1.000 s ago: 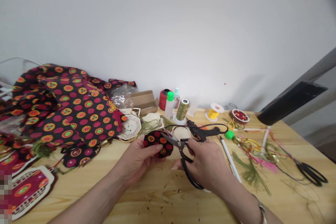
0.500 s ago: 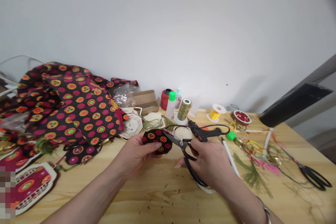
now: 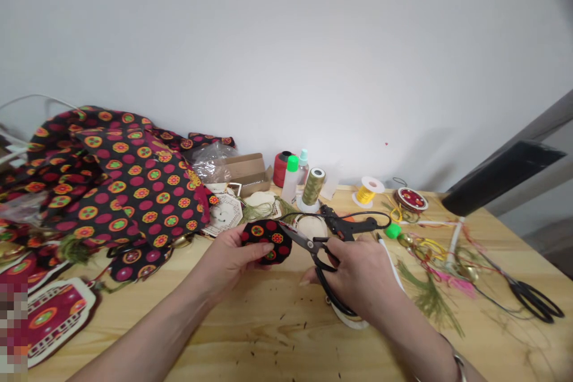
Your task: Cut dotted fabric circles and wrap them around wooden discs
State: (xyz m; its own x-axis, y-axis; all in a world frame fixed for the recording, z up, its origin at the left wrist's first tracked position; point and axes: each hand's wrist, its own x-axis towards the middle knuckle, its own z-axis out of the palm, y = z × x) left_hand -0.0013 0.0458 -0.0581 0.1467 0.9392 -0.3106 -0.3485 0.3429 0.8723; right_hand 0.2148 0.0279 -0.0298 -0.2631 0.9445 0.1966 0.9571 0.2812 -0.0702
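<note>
Between the thumb and fingers of my left hand point(image 3: 239, 256) is a round piece of patterned fabric point(image 3: 274, 242), black with red dots and orange flower rings. My right hand point(image 3: 358, 268) grips black-handled scissors point(image 3: 314, 246) by their loops. Their blades are parted a little and point left, touching the upper right edge of the fabric. Part of the lower handle and most of my right fingers are hidden. Small dark scraps point(image 3: 283, 316) lie on the table below the hands.
Patterned cloth point(image 3: 147, 191) is heaped at the left. Behind my hands stand thread spools point(image 3: 314, 186), a green-capped bottle point(image 3: 292, 179) and a black glue gun point(image 3: 353, 225). To the right lie a second pair of scissors point(image 3: 532, 298), cords and a green tassel point(image 3: 430, 295).
The fabric and both hands have barely moved. The scissors' blades stay at the fabric's edge, and the whole view has shifted very slightly.
</note>
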